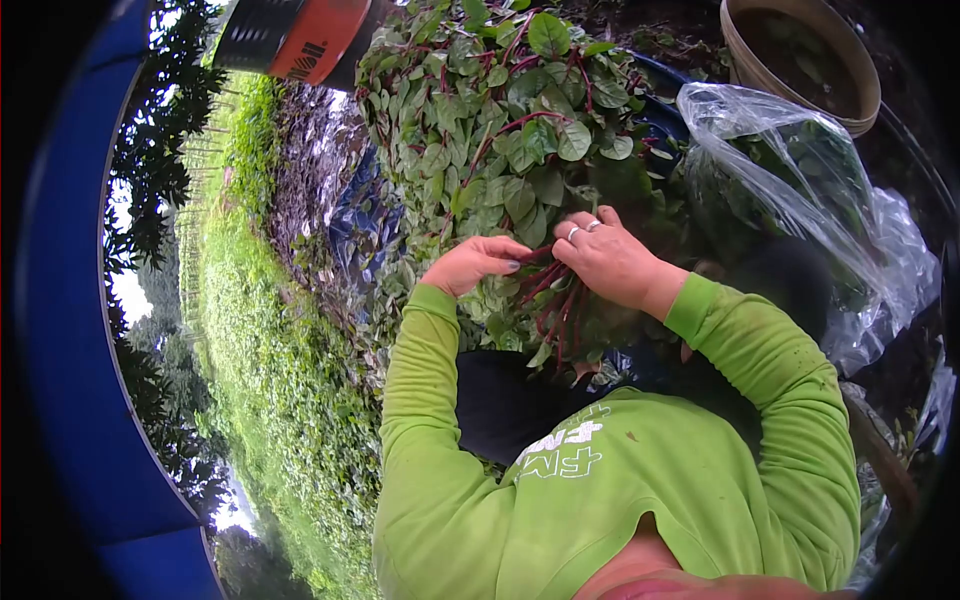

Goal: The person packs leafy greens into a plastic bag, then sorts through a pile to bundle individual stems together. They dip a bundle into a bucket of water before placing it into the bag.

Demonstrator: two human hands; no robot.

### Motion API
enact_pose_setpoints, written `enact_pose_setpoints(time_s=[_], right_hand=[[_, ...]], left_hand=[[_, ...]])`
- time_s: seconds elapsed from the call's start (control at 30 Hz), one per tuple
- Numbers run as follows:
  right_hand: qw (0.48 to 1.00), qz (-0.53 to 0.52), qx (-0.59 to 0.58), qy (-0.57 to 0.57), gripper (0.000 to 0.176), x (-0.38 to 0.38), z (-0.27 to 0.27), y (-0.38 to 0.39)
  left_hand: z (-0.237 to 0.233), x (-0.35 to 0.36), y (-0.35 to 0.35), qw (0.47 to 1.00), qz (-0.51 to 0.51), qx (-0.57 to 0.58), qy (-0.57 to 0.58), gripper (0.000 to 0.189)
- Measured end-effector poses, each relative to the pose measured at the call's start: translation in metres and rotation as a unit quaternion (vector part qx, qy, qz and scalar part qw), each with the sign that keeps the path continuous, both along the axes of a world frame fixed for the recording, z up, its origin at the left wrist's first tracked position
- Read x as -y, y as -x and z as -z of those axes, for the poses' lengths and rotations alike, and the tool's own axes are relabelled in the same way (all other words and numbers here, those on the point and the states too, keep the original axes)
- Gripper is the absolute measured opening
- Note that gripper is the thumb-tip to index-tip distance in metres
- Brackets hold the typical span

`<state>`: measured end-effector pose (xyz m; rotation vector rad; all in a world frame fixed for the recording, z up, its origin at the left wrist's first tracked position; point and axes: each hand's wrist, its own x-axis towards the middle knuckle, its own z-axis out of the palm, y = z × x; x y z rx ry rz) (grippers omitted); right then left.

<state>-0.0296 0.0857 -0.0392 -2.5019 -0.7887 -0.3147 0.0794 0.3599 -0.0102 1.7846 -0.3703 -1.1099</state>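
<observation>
A bunch of Malabar spinach stems (560, 305), dark red with cut ends pointing toward my body, is held in my right hand (612, 262). Two rings show on that hand's fingers, which curl over the bunch. Just to the left, my left hand (475, 264) pinches a red stem (535, 256) between thumb and fingers, at the edge of the bunch. Beyond both hands lies a large heap of the same leafy greens (480, 140), with round green leaves and red vines. My right hand partly hides the bunch.
A clear plastic bag (770, 130) with greens inside sits to the right. Behind it stands a tan bucket (735, 45) holding murky water. A black and orange drum (320, 40) is at the upper left. Blue tarp (365, 215) lies beneath the heap; a blue canopy (70, 300) edges the left.
</observation>
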Motion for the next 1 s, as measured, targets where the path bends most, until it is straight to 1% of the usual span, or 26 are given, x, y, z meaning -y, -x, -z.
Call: enact_pose_setpoints(time_s=[0.07, 0.1, 0.13, 0.17, 0.2, 0.23, 0.3, 0.33, 0.37, 0.4, 0.47, 0.5, 0.57, 0.6, 0.63, 0.67, 0.73, 0.77, 0.8, 0.87, 0.9, 0.93, 0.97, 1.0], right_hand=[[1.0, 0.012, 0.006, 0.026, 0.012, 0.002, -0.001, 0.001], [0.999, 0.017, 0.009, 0.04, 0.013, 0.003, -0.002, 0.001], [0.999, 0.019, 0.017, 0.039, 0.013, 0.004, -0.002, 0.0], [0.999, 0.021, 0.024, 0.038, 0.013, 0.005, -0.002, 0.0], [0.999, 0.025, 0.028, 0.036, 0.013, 0.005, -0.001, 0.001], [0.998, 0.029, 0.033, 0.034, 0.013, 0.004, 0.0, 0.001], [0.998, 0.042, 0.041, 0.03, 0.013, 0.004, 0.003, -0.003], [0.998, 0.033, 0.013, 0.052, 0.014, 0.005, 0.0, -0.002], [0.997, 0.025, -0.015, 0.074, 0.014, 0.006, -0.004, -0.002], [0.994, 0.019, -0.043, 0.094, 0.015, 0.007, -0.007, -0.004], [0.998, 0.011, -0.027, 0.048, 0.01, 0.007, -0.01, -0.004], [0.999, 0.007, -0.02, 0.026, 0.01, 0.007, -0.01, -0.003], [0.996, 0.017, 0.091, -0.017, 0.011, 0.004, -0.004, -0.003], [0.992, 0.026, 0.121, -0.027, 0.012, 0.003, -0.004, -0.003], [0.987, 0.035, 0.152, -0.038, 0.013, 0.002, -0.003, -0.003], [0.985, 0.052, 0.158, -0.035, 0.014, 0.004, -0.005, -0.004], [0.988, 0.084, 0.129, -0.011, 0.015, 0.008, -0.001, -0.007], [0.991, 0.097, 0.092, 0.012, 0.015, 0.008, 0.006, -0.008], [0.992, 0.11, 0.054, 0.035, 0.014, 0.01, 0.011, -0.009], [0.993, 0.089, 0.044, 0.056, 0.014, 0.012, 0.009, -0.008], [0.995, 0.073, 0.03, 0.056, 0.014, 0.011, 0.006, -0.007], [0.997, 0.055, 0.017, 0.056, 0.013, 0.01, 0.003, -0.006], [0.996, 0.051, 0.021, 0.069, 0.012, 0.009, 0.002, -0.004], [0.997, 0.046, 0.014, 0.067, 0.011, 0.007, 0.002, -0.002]], left_hand=[[-0.002, 0.015, -0.017, 0.999, 0.037, 0.031, -0.013, 0.03], [-0.003, 0.026, -0.031, 0.991, -0.039, 0.127, -0.002, 0.028], [0.008, 0.033, -0.056, 0.956, -0.122, 0.265, 0.013, 0.027], [0.023, 0.04, -0.085, 0.904, -0.245, 0.346, 0.06, 0.025], [0.032, 0.039, -0.12, 0.857, -0.245, 0.45, -0.05, 0.024], [0.036, 0.035, -0.143, 0.789, -0.239, 0.543, -0.158, 0.023], [0.038, 0.041, -0.153, 0.805, -0.15, 0.506, -0.271, 0.022], [0.036, 0.043, -0.155, 0.806, -0.103, 0.484, -0.325, 0.021], [0.032, 0.044, -0.157, 0.793, -0.088, 0.47, -0.376, 0.021], [0.027, 0.042, -0.16, 0.797, -0.098, 0.493, -0.334, 0.021], [0.011, 0.042, -0.157, 0.803, -0.113, 0.529, -0.249, 0.023], [-0.001, 0.047, -0.146, 0.818, -0.111, 0.518, -0.226, 0.02], [-0.019, 0.066, -0.11, 0.872, -0.068, 0.459, -0.156, 0.017], [-0.019, 0.071, -0.092, 0.894, -0.048, 0.429, -0.122, 0.015], [-0.01, 0.072, -0.076, 0.931, -0.028, 0.353, -0.09, 0.013], [0.0, 0.075, -0.062, 0.96, -0.006, 0.275, -0.056, 0.011], [0.001, 0.087, -0.033, 0.979, 0.073, 0.188, -0.016, 0.01], [0.003, 0.087, -0.031, 0.993, 0.074, 0.092, 0.013, 0.012], [0.002, 0.089, -0.036, 0.991, 0.067, 0.116, -0.014, 0.012], [0.0, 0.097, -0.058, 0.983, 0.047, 0.164, -0.067, 0.013], [0.014, 0.1, -0.083, 0.957, -0.004, 0.289, -0.014, 0.016], [0.034, 0.103, -0.113, 0.876, -0.052, 0.476, -0.052, 0.02], [0.028, 0.118, -0.128, 0.811, -0.034, 0.577, -0.086, 0.023], [0.039, 0.124, -0.144, 0.776, -0.006, 0.624, -0.097, 0.024]])
